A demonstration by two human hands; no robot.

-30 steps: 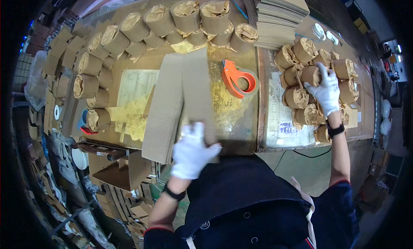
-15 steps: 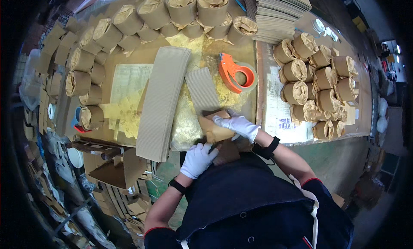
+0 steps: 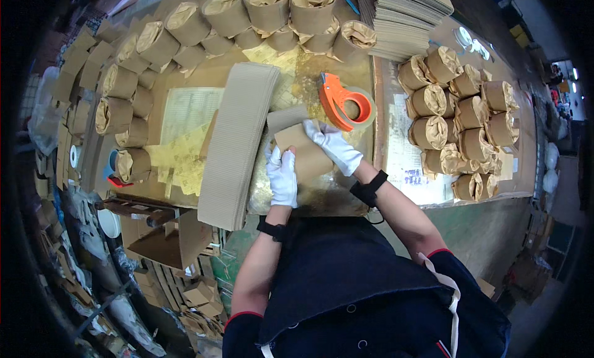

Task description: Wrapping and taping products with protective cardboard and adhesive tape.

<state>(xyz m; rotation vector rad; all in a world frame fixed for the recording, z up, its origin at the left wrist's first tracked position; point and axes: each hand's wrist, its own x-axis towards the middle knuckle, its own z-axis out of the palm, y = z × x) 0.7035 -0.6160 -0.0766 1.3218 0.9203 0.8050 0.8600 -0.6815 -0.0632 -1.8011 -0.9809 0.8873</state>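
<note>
Both white-gloved hands are on a brown corrugated cardboard strip [image 3: 307, 152], curved round above the table's front part. My left hand [image 3: 283, 180] grips its left edge, with a thumb on the near face. My right hand [image 3: 334, 146] holds its upper right side, fingers bent over the top. The strip's ribbed grey-brown end [image 3: 287, 118] sticks out at the far left of it. Whatever the strip wraps round is hidden from this view. Close beyond my right hand lies an orange tape dispenser [image 3: 345, 103] with a roll of tape.
Left of my hands lies a tall stack of ribbed cardboard strips [image 3: 238, 144]. Paper-stuffed cardboard rolls [image 3: 226, 14] line the far and left edges; more such rolls [image 3: 428, 101] stand on the right table. Flat cardboard sheets [image 3: 408, 17] are piled at the back. An open box [image 3: 164, 237] sits below left.
Both hands have moved away from my body, up over the table. The flat ribbed strip has been lifted and bent, and the brown paper piece seen before is now covered.
</note>
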